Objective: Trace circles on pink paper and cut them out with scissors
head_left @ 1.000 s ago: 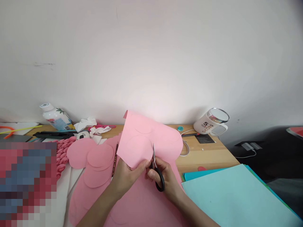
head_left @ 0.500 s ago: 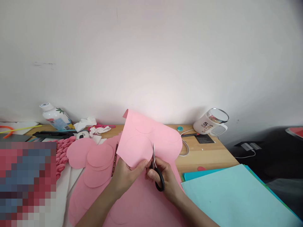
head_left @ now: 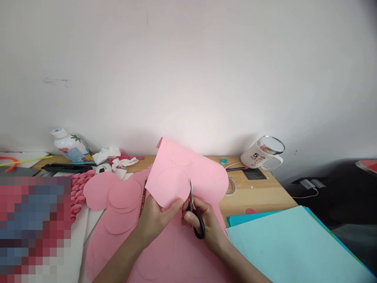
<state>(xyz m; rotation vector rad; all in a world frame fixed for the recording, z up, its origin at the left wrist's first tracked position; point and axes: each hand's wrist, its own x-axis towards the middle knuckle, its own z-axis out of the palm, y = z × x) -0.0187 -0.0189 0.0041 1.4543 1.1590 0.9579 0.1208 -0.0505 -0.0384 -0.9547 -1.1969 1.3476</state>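
My left hand (head_left: 157,220) pinches the lower edge of a pink paper sheet (head_left: 203,173), which curls up and away from me. Faint drawn circles mark the sheet. Around the black handles of a pair of scissors (head_left: 199,224) my right hand (head_left: 206,222) is closed. Their blades point upward at the sheet, along the edge of a drawn circle, close to my left fingertips. Several cut pink paper circles (head_left: 125,193) overlap on the left. More pink paper (head_left: 173,251) lies beneath my hands, and a dark patterned pencil (head_left: 143,198) rests left of the held sheet.
Light blue paper (head_left: 294,239) lies stacked at the right. Behind it stand a white mug (head_left: 262,153), a black card (head_left: 255,174) and a tape roll (head_left: 231,186). A white bottle (head_left: 70,145), crumpled tissue (head_left: 125,162) and a pink braided piece (head_left: 79,190) are at the left.
The held sheet has shifted very slightly to the right in view, and its curled edge with it. Both hands keep nearly the same grip and position.
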